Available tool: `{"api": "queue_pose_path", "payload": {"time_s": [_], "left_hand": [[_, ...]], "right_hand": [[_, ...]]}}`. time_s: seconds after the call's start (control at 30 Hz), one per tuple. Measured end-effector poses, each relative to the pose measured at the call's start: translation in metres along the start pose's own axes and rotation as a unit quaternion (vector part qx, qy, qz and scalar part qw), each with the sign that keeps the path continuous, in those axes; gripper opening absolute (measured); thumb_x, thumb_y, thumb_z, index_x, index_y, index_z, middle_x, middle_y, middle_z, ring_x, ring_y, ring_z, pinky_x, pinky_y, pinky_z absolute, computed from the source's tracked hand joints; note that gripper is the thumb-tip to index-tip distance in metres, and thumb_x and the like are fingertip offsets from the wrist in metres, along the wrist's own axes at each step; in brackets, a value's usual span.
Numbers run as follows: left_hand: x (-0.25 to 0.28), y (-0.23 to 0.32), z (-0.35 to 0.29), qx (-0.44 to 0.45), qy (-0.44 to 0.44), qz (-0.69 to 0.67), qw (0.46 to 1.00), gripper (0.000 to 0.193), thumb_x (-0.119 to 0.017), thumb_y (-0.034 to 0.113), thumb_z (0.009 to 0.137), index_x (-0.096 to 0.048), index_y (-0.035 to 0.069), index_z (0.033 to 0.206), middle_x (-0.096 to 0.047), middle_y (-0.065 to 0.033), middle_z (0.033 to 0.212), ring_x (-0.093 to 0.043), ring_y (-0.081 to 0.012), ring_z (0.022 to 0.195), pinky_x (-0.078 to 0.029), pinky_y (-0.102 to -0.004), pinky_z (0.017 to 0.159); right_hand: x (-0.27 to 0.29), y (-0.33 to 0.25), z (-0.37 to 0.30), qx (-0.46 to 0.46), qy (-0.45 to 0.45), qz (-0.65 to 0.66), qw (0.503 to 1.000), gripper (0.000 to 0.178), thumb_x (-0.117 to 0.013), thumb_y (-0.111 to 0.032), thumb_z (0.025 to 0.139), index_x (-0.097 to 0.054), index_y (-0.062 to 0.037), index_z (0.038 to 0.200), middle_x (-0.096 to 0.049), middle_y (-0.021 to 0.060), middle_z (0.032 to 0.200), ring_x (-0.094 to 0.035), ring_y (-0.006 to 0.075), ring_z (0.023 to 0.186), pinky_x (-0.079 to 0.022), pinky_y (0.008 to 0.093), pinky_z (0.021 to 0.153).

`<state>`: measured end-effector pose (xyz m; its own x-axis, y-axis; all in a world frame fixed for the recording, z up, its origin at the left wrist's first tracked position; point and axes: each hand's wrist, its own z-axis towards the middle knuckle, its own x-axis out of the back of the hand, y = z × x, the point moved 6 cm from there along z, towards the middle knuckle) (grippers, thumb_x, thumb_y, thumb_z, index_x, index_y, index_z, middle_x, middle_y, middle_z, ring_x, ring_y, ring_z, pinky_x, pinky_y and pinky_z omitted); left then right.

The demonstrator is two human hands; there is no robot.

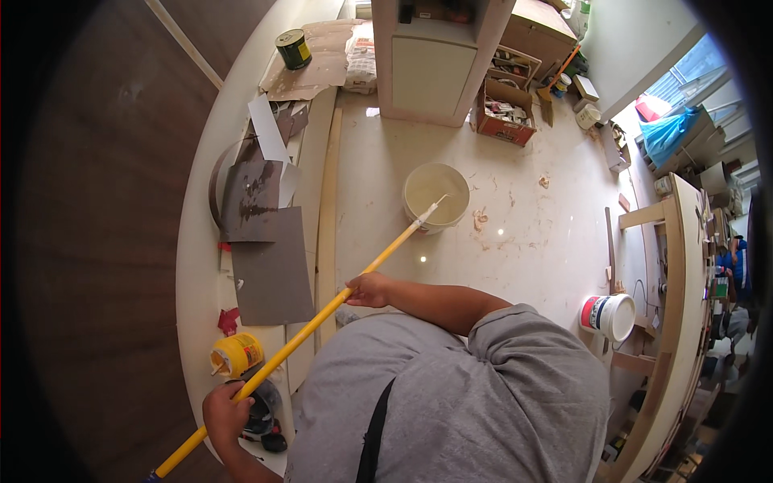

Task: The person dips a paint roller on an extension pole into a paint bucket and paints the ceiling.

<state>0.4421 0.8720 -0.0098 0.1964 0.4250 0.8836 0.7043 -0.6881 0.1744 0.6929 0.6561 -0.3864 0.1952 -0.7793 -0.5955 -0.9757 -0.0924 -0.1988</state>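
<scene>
A long yellow pole (322, 315) slants across in front of me, from the lower left up to the bucket. My left hand (227, 412) is closed round its lower part. Further up, my right hand (369, 290) grips the same pole. The pole's far end, whitish with a thin bent wire, reaches over the rim of a white bucket (460, 211) on the floor. Pale liquid or coating shows inside the bucket; whether the wire carries a roller is hidden. Nearest my left hand are a yellow tub (237, 354) and a dark round container (264, 409).
Grey sheets (274, 270) and boards lie along the left wall. A dark green can (293, 49) stands at the far left. Beyond the bucket are a cabinet (427, 76) and a full cardboard box (506, 129). To the right, a white bucket (608, 316) lies near a wooden frame (676, 282).
</scene>
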Motion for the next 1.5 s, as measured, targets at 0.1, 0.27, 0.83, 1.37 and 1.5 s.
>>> {"api": "queue_pose_path", "payload": {"time_s": [0.1,0.27,0.83,1.37,1.5], "left_hand": [[-0.028,0.018,0.017,-0.061,0.032,0.057,0.996,0.037,-0.083,0.014,0.073,-0.077,0.006,0.109,-0.073,-0.0175,0.100,-0.069,-0.0374,0.096,-0.054,-0.0444,0.089],[-0.017,0.007,0.019,-0.118,0.054,0.046,0.991,0.038,-0.084,0.014,0.072,-0.077,0.006,0.109,-0.073,-0.0173,0.101,-0.069,-0.0369,0.097,-0.054,-0.0444,0.089],[0.023,-0.138,0.039,-0.077,0.136,-0.027,0.987,0.029,-0.087,0.021,0.061,-0.079,0.007,0.086,-0.072,-0.0162,0.085,-0.070,-0.0375,0.081,-0.056,-0.0457,0.078],[-0.150,-0.307,0.119,0.086,0.106,-0.037,0.990,0.035,-0.075,0.028,0.091,-0.069,0.011,0.121,-0.073,-0.0141,0.092,-0.070,-0.0332,0.085,-0.056,-0.0441,0.075],[-0.166,-0.290,0.132,0.051,0.165,-0.204,0.964,0.035,-0.074,0.027,0.093,-0.067,0.010,0.122,-0.071,-0.0130,0.089,-0.069,-0.0313,0.083,-0.056,-0.0426,0.074]], "right_hand": [[0.016,-0.016,0.011,0.008,0.068,0.015,0.998,0.020,-0.062,-0.010,0.101,-0.056,0.0013,0.116,-0.065,0.0204,0.113,-0.070,0.0311,0.101,-0.062,0.0396,0.088],[0.012,-0.022,0.009,0.041,0.074,0.011,0.996,0.020,-0.062,-0.011,0.101,-0.055,0.0009,0.116,-0.066,0.0198,0.113,-0.071,0.0316,0.100,-0.063,0.0384,0.086],[-0.087,-0.001,-0.002,0.134,0.003,0.006,0.991,0.023,-0.068,-0.014,0.100,-0.058,0.0038,0.110,-0.064,0.0160,0.103,-0.071,0.0294,0.093,-0.064,0.0400,0.088],[-0.439,-0.247,-0.257,0.575,-0.064,-0.348,0.738,0.036,-0.070,-0.015,0.098,-0.047,-0.0013,0.122,-0.068,0.0125,0.102,-0.074,0.0229,0.088,-0.067,0.0359,0.076],[-0.550,-0.265,-0.312,0.603,-0.094,-0.414,0.676,0.044,-0.074,-0.015,0.094,-0.047,-0.0001,0.125,-0.065,0.0151,0.107,-0.072,0.0259,0.096,-0.065,0.0389,0.077]]}}
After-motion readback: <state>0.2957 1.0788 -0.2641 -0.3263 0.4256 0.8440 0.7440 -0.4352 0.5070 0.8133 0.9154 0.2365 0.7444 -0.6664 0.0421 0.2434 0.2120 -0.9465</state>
